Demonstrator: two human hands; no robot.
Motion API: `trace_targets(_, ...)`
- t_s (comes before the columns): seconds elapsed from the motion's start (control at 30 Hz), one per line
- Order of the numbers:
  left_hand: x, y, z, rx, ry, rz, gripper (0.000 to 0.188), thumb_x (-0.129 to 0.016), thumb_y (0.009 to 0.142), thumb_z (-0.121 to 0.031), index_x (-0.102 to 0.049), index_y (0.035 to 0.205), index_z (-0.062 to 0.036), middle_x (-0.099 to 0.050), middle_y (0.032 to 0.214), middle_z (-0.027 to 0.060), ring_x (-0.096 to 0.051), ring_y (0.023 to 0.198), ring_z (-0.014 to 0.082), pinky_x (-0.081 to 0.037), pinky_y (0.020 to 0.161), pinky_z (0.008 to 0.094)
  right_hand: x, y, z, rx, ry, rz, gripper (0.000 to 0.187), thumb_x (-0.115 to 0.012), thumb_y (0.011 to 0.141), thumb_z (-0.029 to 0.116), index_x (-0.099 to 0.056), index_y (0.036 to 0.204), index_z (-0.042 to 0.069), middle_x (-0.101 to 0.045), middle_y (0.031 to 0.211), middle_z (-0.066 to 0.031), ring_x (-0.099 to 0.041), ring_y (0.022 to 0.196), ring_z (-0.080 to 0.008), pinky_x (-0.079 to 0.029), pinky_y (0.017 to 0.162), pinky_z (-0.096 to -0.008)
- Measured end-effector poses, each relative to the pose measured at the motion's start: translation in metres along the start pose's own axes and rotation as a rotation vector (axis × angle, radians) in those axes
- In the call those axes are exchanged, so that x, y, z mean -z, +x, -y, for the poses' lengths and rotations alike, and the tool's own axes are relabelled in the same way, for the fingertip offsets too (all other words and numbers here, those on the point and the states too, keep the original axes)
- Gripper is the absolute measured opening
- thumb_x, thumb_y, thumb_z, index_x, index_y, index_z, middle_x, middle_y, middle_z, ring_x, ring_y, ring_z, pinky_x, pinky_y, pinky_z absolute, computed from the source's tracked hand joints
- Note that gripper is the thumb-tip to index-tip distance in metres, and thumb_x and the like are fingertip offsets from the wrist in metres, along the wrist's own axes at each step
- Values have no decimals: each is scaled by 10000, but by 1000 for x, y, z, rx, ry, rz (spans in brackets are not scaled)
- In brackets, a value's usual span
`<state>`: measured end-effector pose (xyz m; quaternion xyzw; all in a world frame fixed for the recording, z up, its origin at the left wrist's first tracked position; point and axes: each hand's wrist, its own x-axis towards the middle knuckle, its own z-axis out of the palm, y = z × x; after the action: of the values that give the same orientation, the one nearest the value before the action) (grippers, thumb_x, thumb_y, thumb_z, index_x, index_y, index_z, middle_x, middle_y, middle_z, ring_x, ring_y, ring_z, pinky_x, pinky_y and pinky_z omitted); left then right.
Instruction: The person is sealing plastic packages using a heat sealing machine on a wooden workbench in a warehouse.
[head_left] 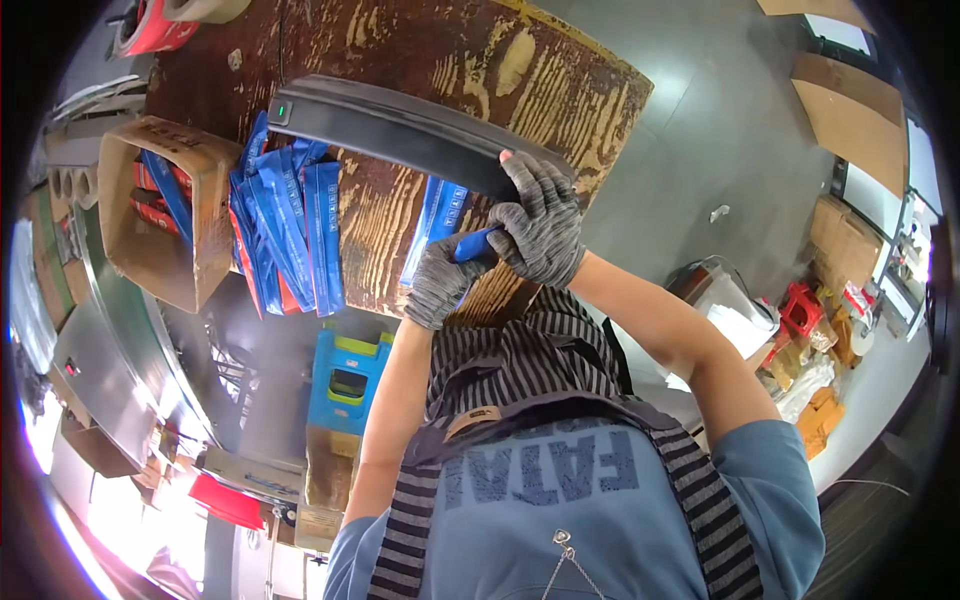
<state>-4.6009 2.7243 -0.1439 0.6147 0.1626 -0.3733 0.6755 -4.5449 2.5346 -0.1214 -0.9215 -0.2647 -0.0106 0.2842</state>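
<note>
My left hand, in a grey knit glove, is closed around a narrow blue packet, whose end sticks out toward my right hand. My right hand, also gloved, has its fingers stretched out over the right end of a long black bar-shaped machine with a small green light. Its thumb side is close to the held packet; I cannot tell whether they touch. Another blue packet lies on the worn wooden table, just in front of the machine and beside my left hand.
Several blue packets with red parts lie heaped at the table's left edge. Beside them an open cardboard box holds more red and blue packets. A blue and green plastic stool stands below the table. Cartons and bags lie on the floor at the right.
</note>
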Motion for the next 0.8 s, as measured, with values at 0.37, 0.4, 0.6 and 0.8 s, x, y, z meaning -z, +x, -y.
trace_targets(0.37, 16, 7, 15, -111, -305, -571, 451, -727, 751, 11, -573, 1175, 4, -633, 983, 55, -598, 914, 196, -478, 868, 289, -2, 0, -5, -10, -50, -68, 234, -675, 712, 236, -535, 807, 75, -461, 1367, -235, -499, 1186, -399, -399, 949, -532)
trace_targets(0.4, 19, 16, 24, -118, -297, -579, 451, -727, 751, 11, -573, 1175, 4, -633, 983, 55, -598, 914, 196, -478, 868, 289, -2, 0, -3, -9, -44, -61, 233, -681, 705, 232, -536, 800, 75, -460, 1369, -233, -503, 1183, -397, -404, 949, -533)
trace_targets(0.6, 26, 53, 41, -55, 389, -348, 565, -758, 735, -44, -516, 1240, 31, -669, 1097, 125, -646, 980, 249, -502, 880, 343, 6, 1, 2, -39, 3, -11, 229, -695, 718, 247, -563, 817, 89, -439, 1395, -227, -480, 1223, -398, -378, 977, -550)
trace_targets(0.8, 40, 16, 14, 9, -69, -304, 427, -740, 734, -45, -579, 1122, 32, -686, 967, 110, -651, 873, 194, -512, 801, 321, 20, 7, 9, -20, 94, 52, 206, -671, 789, 255, -557, 855, 97, -429, 1407, -223, -442, 1256, -425, -332, 1011, -562)
